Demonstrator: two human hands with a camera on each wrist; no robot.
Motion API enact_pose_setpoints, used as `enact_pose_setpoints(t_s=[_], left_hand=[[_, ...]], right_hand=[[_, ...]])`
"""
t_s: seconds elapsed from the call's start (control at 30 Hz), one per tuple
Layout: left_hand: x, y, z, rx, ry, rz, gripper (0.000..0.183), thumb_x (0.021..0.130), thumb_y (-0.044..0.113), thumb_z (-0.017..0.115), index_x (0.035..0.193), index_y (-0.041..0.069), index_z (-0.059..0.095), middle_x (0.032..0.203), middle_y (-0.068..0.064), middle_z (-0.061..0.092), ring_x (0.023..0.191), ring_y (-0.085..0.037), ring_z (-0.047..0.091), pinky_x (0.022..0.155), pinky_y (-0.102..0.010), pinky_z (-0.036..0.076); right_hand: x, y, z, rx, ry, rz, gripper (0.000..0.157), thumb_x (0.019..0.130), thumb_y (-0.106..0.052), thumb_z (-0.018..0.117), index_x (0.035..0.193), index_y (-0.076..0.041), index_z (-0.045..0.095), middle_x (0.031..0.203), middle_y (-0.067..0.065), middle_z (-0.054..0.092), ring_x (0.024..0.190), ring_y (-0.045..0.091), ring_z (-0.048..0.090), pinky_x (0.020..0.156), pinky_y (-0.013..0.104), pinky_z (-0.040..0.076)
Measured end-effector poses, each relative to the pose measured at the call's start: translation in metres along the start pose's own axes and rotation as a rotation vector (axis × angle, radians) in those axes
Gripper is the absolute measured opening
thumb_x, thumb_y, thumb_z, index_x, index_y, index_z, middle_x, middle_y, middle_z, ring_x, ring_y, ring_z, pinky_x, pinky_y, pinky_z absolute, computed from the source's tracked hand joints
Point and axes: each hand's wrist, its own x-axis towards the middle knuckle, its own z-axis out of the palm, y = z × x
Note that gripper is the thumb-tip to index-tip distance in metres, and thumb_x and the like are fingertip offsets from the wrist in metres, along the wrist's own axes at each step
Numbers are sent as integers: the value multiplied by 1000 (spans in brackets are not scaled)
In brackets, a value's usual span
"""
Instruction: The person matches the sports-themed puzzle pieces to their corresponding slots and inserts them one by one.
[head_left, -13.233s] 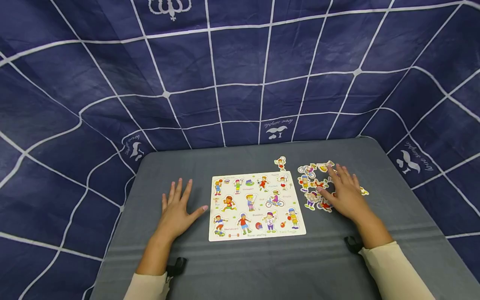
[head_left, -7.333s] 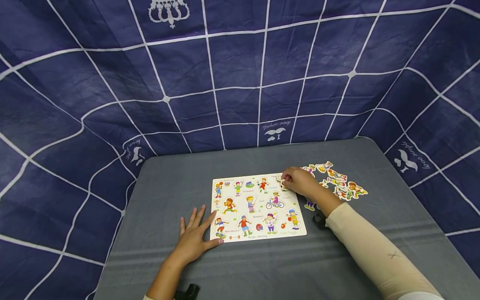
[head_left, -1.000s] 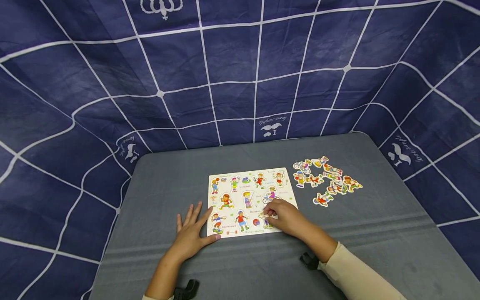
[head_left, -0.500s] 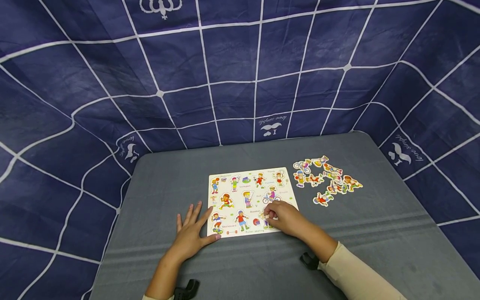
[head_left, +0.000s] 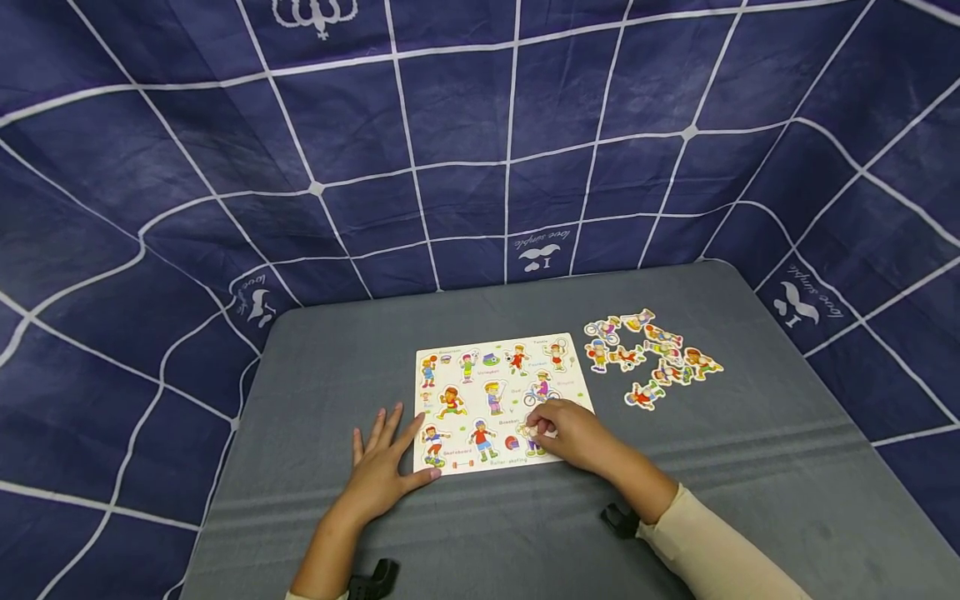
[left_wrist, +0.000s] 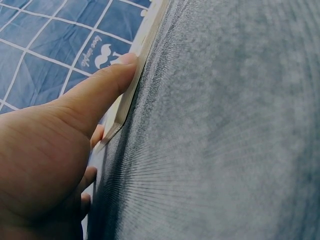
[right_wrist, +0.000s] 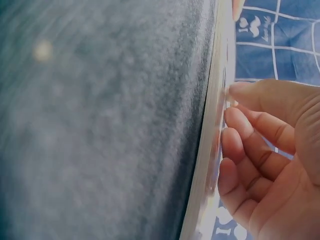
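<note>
A pale picture puzzle board (head_left: 474, 413) with printed sports figures lies on the grey table. My left hand (head_left: 381, 473) is spread at its lower left corner; in the left wrist view the thumb (left_wrist: 102, 85) presses the board's edge (left_wrist: 122, 102). Over the baseball figure at the lower right, my right hand (head_left: 576, 435) pinches a small puzzle piece (head_left: 531, 432) between thumb and forefinger, mostly hidden by the fingers. The right wrist view has those fingertips right at the board's face, the other fingers curled beside the board edge (right_wrist: 197, 200).
Right of the board lie several loose cut-out puzzle pieces (head_left: 667, 373) in a cluster, one piece (head_left: 645, 395) a little nearer me. Behind the table (head_left: 345, 350) and along its sides hangs a dark blue curtain (head_left: 465, 200) with white lines.
My right hand went from the loose pieces to the board's upper right, then its lower right. The tennis piece above the board is gone from there. My left hand moved onto the corner.
</note>
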Motion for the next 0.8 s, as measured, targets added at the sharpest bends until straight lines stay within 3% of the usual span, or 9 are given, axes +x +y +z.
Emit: enact_pose_setpoints(t_s=[0.37, 0.8], left_hand=[[-2, -1, 1, 3, 12, 4, 99, 77, 69, 75, 159, 32, 34, 171, -12, 13, 158, -42, 3, 118, -74, -9], [-1, 0, 0, 10, 11, 3, 99, 77, 69, 75, 159, 32, 34, 171, -12, 13, 158, -42, 3, 118, -74, -8]], right_hand=[[-11, 12, -15, 134, 117, 65, 15, 82, 0, 77, 94, -7, 73, 81, -2, 63, 75, 10, 60, 68, 22, 51], [-30, 31, -40, 84, 186, 177, 13, 87, -7, 77, 100, -6, 75, 86, -4, 64, 77, 5, 59, 67, 22, 51]])
